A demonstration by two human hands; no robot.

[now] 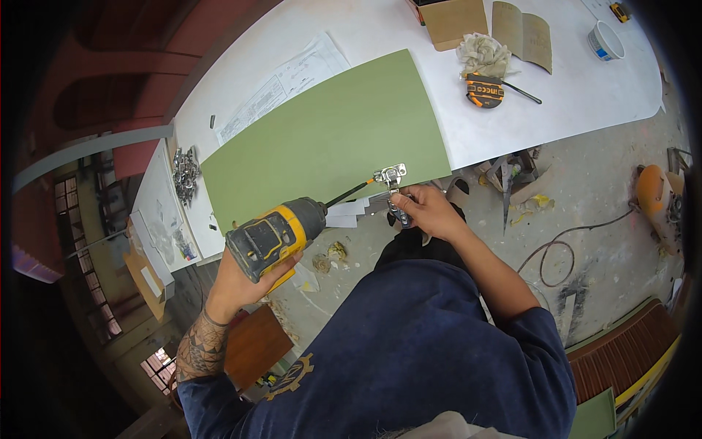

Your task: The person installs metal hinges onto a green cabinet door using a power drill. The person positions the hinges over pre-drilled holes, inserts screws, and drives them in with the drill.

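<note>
A yellow and black cordless drill (267,238) is gripped in my left hand (248,282), whose fingers are partly hidden behind it. Its long, thin driver bit (351,193) points right, with the tip at a metal cabinet hinge (391,174). The hinge's plate rests on the near edge of a green panel (336,121); its arm hangs out past that edge. My right hand (431,210) is closed on this hinge arm, thumb on top. Whether the bit sits in a screw is too small to tell.
The panel lies on a white table (541,117). Upon it are a drawing sheet (285,84), a tape measure (485,91), a crumpled cloth (484,55), a white tub (605,42) and a cardboard box (453,22). Several hinges (186,175) are piled at left. A cord (545,256) crosses the floor.
</note>
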